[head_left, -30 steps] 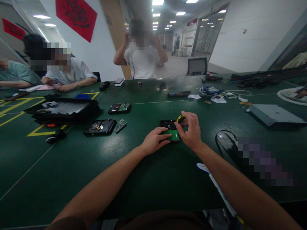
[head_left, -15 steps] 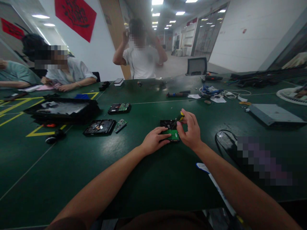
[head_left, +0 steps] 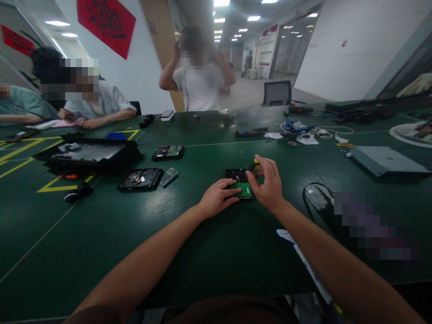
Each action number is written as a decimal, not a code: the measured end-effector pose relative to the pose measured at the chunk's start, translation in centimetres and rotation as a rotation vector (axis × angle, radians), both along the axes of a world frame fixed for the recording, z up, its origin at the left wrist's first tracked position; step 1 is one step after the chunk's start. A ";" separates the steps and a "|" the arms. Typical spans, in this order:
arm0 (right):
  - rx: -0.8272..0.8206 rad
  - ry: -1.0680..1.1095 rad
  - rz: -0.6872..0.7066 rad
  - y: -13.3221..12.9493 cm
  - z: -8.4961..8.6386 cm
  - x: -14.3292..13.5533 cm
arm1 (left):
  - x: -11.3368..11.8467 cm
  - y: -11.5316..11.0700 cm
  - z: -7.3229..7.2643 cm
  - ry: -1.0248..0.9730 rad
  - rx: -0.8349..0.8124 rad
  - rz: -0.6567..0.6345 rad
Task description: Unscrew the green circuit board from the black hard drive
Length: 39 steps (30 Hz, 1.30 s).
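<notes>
A hard drive [head_left: 234,173] with a green circuit board [head_left: 245,191] lies flat on the table in front of me. My left hand [head_left: 219,196] steadies it from the left, fingers across the board and thumb at the near edge. Over the drive's right side, my right hand [head_left: 268,183] is closed around a screwdriver [head_left: 255,164] with a black and yellow handle. Its tip is hidden, so contact with a screw cannot be made out.
Left of the drive lie a loose circuit board [head_left: 169,177], an opened hard drive [head_left: 140,179] and another drive [head_left: 168,152]. A black tray [head_left: 89,153] stands farther left. On the right are a grey metal box [head_left: 388,161] and tangled cables [head_left: 297,127]. Other people sit or stand across the table.
The screwdriver's handle has turned slightly and my right thumb has shifted a little left over it. My left hand and the hard drive stay where they were.
</notes>
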State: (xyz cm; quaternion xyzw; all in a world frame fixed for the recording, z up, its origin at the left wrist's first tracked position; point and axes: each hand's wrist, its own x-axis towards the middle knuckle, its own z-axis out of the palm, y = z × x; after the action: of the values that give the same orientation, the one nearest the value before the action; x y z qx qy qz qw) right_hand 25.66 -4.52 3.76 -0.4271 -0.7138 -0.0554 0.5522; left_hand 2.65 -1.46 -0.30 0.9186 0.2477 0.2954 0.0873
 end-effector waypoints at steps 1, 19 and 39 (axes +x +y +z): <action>0.001 0.004 -0.009 0.0 0.0 0.0 | 0.0 0.0 0.0 -0.002 0.002 -0.003; -0.070 0.002 0.054 0.2 -0.3 0.1 | 0.0 0.1 -0.1 -0.010 -0.011 -0.002; -0.121 -0.001 0.084 -0.1 -0.3 -0.1 | 0.0 0.1 -0.1 0.000 -0.007 -0.002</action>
State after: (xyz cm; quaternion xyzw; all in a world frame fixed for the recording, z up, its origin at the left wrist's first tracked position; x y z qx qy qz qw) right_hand 25.56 -4.60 3.47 -0.4295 -0.7334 0.0107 0.5268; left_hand 2.67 -1.40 -0.40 0.9184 0.2480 0.2945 0.0910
